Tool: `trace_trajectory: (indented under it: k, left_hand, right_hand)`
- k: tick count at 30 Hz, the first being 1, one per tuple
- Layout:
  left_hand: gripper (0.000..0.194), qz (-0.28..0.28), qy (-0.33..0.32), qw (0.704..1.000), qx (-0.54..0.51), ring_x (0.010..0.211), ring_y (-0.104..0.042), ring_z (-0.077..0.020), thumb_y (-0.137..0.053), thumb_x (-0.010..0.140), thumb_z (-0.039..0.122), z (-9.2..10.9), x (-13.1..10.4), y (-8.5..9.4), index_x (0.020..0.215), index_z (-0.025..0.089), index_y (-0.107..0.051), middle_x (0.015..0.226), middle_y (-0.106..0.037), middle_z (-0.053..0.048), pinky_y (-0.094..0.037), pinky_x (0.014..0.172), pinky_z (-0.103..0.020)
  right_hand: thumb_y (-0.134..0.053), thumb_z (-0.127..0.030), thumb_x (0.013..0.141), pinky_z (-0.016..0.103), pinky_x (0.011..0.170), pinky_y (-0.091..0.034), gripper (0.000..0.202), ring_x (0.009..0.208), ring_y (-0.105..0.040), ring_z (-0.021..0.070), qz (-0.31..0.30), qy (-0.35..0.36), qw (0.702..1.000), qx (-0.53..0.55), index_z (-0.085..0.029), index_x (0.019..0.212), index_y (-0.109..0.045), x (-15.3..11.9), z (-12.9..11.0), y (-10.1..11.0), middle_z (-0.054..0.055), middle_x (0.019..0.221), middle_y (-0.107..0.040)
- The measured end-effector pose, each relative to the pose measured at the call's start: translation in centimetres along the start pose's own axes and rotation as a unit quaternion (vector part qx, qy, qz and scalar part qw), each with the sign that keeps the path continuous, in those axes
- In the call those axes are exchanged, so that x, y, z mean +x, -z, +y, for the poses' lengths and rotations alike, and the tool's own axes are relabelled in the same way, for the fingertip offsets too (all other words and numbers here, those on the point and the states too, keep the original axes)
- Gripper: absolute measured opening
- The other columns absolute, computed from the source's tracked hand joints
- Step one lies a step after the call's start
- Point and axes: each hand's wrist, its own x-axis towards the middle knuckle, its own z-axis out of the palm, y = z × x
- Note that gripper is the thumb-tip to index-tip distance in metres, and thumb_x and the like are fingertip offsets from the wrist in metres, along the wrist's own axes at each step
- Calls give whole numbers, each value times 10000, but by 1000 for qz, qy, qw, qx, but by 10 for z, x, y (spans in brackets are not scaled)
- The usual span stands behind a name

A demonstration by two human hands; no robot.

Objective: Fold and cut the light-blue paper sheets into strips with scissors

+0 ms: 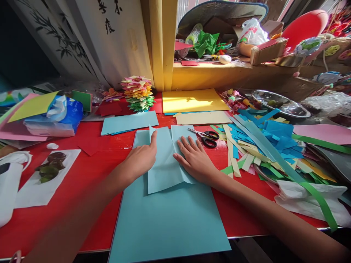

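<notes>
A creased light-blue sheet (pixel 163 171) lies on a larger stack of light-blue paper (pixel 170 226) at the table's front. My right hand (pixel 193 157) rests flat on the right part of the creased sheet, fingers spread. At the sheet's left edge is my left hand (pixel 145 153), its index finger pointing up and the other fingers curled in; the edge of the sheet stands up beside that finger. Whether the curled fingers pinch any paper is hidden. Black-handled scissors (pixel 208 138) lie just beyond my right hand, their blades touching the paper's upper right corner.
Colored paper strips (pixel 246 149) and a metal bowl (pixel 279 104) are at right. Yellow sheets (pixel 194 100), a folded-paper stack (pixel 138 93) and cut blue sheets (pixel 130 122) stand behind. A tissue pack (pixel 64 115) and a napkin with dark green fruit (pixel 49 190) are at left.
</notes>
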Motion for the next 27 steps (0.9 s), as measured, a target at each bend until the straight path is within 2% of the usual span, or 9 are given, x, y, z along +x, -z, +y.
trace_trajectory:
  k: [4, 13, 21, 25, 27]
  left_hand:
    - [748, 0, 0, 1000, 14, 519, -509, -182, -272, 765, 68, 1, 0, -1, 1375, 70, 161, 604, -540, -51, -312, 476, -245]
    - [802, -3, 10, 999, -30, 491, -493, -156, -292, 734, 49, 1, -2, -4, 1357, 66, 213, 604, -539, -42, -320, 483, -243]
    - [812, 0, 11, 1000, -5, 468, -468, -147, -303, 728, 33, 6, -6, -6, 1358, 50, 209, 587, -531, -40, -326, 476, -242]
    - [806, -6, 13, 1000, -8, 497, -495, -161, -304, 734, 25, 9, -9, -2, 1368, 62, 192, 590, -535, -41, -336, 473, -238]
    - [810, 9, 23, 1000, 4, 517, -514, -168, -305, 723, 4, 10, -8, -1, 1374, 60, 174, 586, -534, -37, -352, 490, -241]
  right_hand:
    - [-19, -577, 877, 475, 1091, -104, 724, 1358, -94, 271, -14, -6, 1000, 19, -148, 1390, -297, -1, 0, 2, 63, 1470, -205]
    - [-71, -634, 850, 477, 1089, -103, 777, 1355, -98, 290, -7, -6, 1000, 21, -121, 1389, -296, -1, -1, 4, 95, 1468, -202]
    - [-96, -638, 849, 484, 1085, -108, 777, 1354, -104, 290, -6, -6, 1000, 25, -117, 1391, -289, -1, -3, 6, 108, 1464, -211]
    - [-119, -641, 847, 496, 1084, -87, 779, 1356, -88, 287, -9, -1, 1000, 30, -109, 1390, -288, -1, -2, 5, 124, 1465, -197]
    - [-120, -631, 854, 491, 1088, -76, 777, 1359, -77, 271, -14, 0, 999, 45, -92, 1391, -277, -1, 0, 5, 135, 1466, -180]
